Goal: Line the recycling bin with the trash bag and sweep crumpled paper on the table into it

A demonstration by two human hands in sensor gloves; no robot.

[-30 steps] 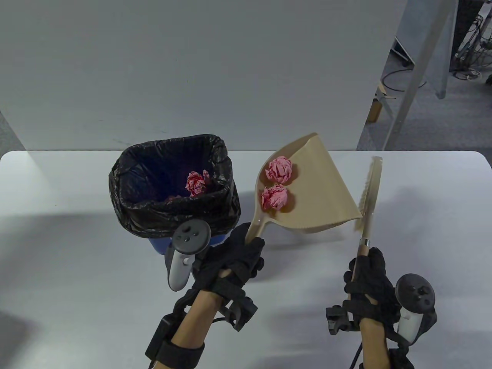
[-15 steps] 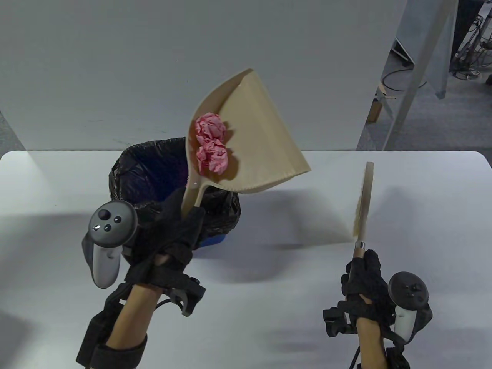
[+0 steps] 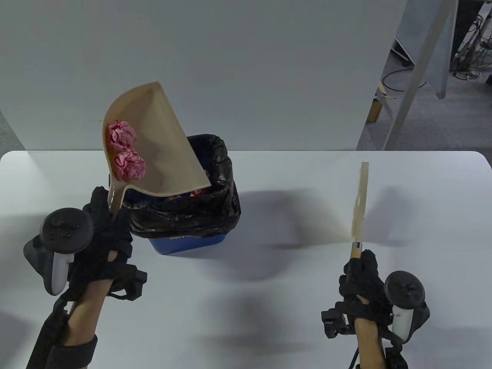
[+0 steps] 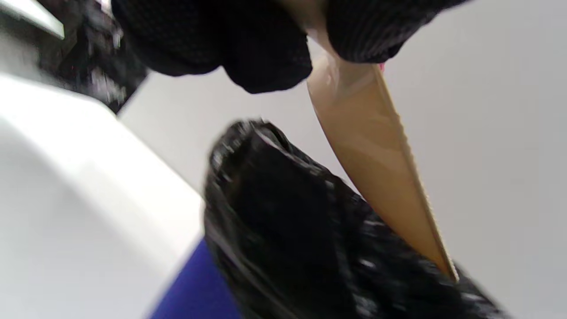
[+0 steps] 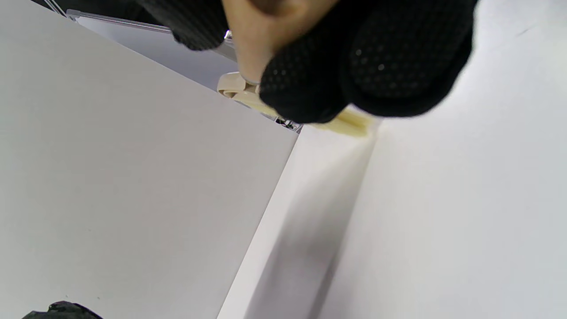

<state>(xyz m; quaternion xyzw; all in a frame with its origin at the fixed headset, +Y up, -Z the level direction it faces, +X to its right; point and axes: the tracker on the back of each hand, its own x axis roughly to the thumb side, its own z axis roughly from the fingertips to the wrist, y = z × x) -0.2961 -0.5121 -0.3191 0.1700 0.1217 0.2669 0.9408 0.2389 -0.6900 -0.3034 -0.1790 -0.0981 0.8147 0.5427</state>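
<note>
Dustpan (image 3: pixel 161 153), gripped by left hand (image 3: pixel 103 234), is held tilted over bin (image 3: pixel 188 240), its open edge above the bin mouth, two paper balls (image 3: pixel 127 153) lodged at the rear wall; brush (image 3: pixel 360 203), gripped by right hand (image 3: pixel 363 280), is held well to the bin's right.

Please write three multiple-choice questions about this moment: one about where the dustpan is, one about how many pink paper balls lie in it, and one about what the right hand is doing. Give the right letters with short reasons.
1. Where is the dustpan?
A. flat on the table
B. lifted, its lip over the lined bin
C. inside the bin

2. How many pink paper balls lie in the dustpan?
A. none
B. two
C. five

3. What is the right hand doing?
A. gripping the brush by its handle
B. resting open on the table
C. pulling the bag

Answers:
1 B: the left hand holds it tilted above the black bag.
2 B: two balls sit near the handle.
3 A: its fingers curl round the wooden handle.
</note>
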